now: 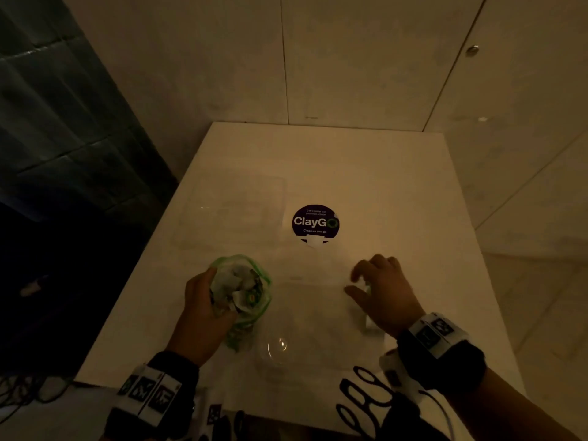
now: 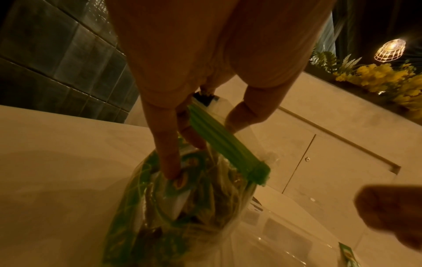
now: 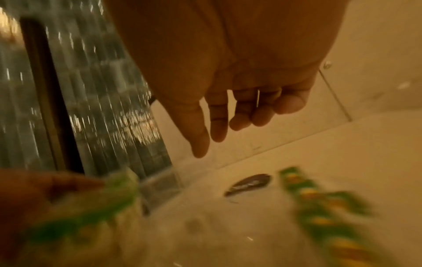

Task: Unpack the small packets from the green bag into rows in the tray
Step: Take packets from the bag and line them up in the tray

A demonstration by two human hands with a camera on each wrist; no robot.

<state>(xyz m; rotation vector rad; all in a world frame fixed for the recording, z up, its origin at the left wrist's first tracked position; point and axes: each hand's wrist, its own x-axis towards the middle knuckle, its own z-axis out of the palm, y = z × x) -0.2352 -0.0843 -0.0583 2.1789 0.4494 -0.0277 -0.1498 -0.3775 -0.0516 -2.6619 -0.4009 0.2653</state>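
Green bag [image 1: 245, 291]: on tabletop [image 1: 366, 173], mouth open, left hand [image 1: 200, 310] grip wrapped round it; mostly full of packets. Right hand [image 1: 385, 291]: grip loose, empty, over clear tray [image 1: 318, 354]. One row of packets [image 3: 324, 213] laid; most unpacking remains.

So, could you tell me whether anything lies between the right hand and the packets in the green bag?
Nothing visible does: bare table separates the right hand from the bag, whose mouth the left hand holds open.
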